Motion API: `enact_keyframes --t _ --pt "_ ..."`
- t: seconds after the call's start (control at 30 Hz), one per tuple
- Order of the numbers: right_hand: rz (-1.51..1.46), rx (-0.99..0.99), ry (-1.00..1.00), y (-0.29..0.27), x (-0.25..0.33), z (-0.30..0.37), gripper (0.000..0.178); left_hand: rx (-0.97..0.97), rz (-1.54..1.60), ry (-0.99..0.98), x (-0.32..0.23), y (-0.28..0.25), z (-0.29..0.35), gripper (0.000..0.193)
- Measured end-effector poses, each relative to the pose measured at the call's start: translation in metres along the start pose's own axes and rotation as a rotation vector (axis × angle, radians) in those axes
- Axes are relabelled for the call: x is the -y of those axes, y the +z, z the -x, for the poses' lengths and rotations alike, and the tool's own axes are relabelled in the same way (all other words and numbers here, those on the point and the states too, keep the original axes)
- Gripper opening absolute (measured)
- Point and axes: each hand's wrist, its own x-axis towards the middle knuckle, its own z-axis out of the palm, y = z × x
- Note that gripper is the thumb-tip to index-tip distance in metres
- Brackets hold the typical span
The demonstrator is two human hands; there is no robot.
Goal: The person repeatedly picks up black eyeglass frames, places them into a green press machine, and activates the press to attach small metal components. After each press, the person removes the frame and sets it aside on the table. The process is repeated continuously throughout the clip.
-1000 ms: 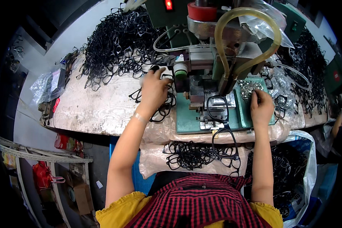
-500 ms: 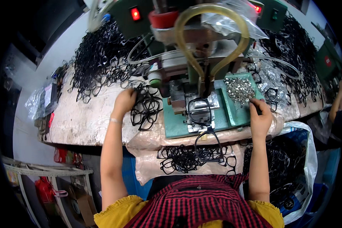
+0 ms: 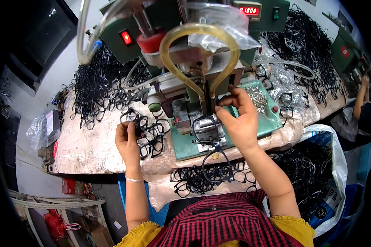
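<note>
A dark eyeglass frame sits on the metal fixture of the green press, under its head. Its other part hangs over the front edge. My right hand is at the press head, thumb and fingers curled together beside the frame; anything between the fingertips is too small or hidden to make out. Left of the press, my left hand is closed with its fingers on a black eyeglass frame at the edge of a small group of frames. Small metal pieces fill a green tray behind my right hand.
A yellowish hose loops over the press. Big heaps of black frames lie at back left and at back right. More frames rest on the plastic before me. A white sack of frames stands at right; another person's arm shows beyond.
My right hand has moved left from the metal-piece tray to the press head. My left hand has drawn back slightly toward me, at the small group of frames. The view has shifted too.
</note>
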Motion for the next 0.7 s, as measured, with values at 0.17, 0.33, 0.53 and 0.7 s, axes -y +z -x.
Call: enact_keyframes --t 0.17,0.33,0.53,0.7 --pt "-0.108 -0.059 0.036 0.003 -0.007 0.007 0.048 0.055 0.332 0.074 -0.017 0.017 0.017 0.018" --pt "-0.367 0.046 0.166 0.012 0.021 0.008 0.053 0.376 0.351 0.657 -0.128 0.062 0.012 0.016" --pt "-0.12 0.222 0.057 -0.012 0.039 0.022 0.055 0.457 -0.066 0.823 -0.128 0.074 0.015 0.01" --pt "0.152 -0.236 -0.076 -0.082 -0.017 -0.004 0.05 0.688 -0.204 1.024 -0.097 0.098 0.039 0.02"
